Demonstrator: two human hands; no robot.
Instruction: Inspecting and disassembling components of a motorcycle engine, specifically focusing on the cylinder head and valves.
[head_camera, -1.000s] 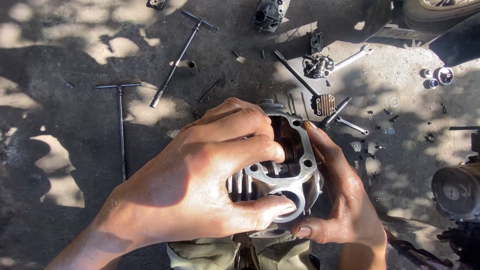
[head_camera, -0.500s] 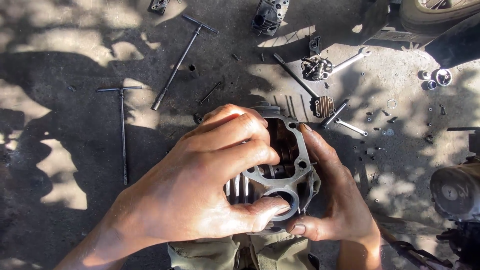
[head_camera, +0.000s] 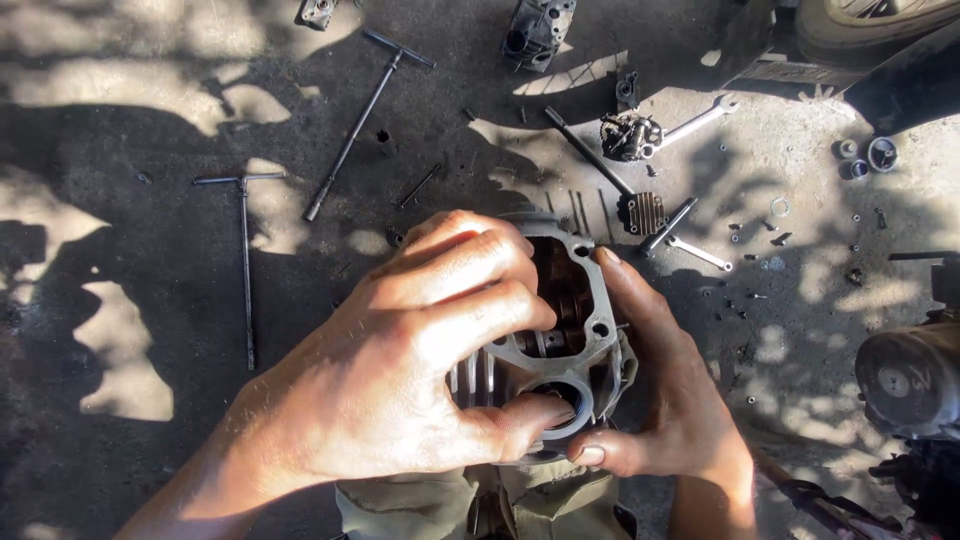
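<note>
While both hands grip it from opposite sides, the finned metal engine cylinder head (head_camera: 560, 340) sits at the centre of the view above the ground (head_camera: 120, 250). The left hand (head_camera: 400, 380) wraps over its 9 o'clock side, fingers curled across the top and thumb at the round port. The right hand (head_camera: 670, 400) cups the 3 o'clock side. Two T-handle wrenches (head_camera: 245, 260) lie at 10 o'clock; an open-end spanner (head_camera: 700, 120) lies at 1 o'clock.
</note>
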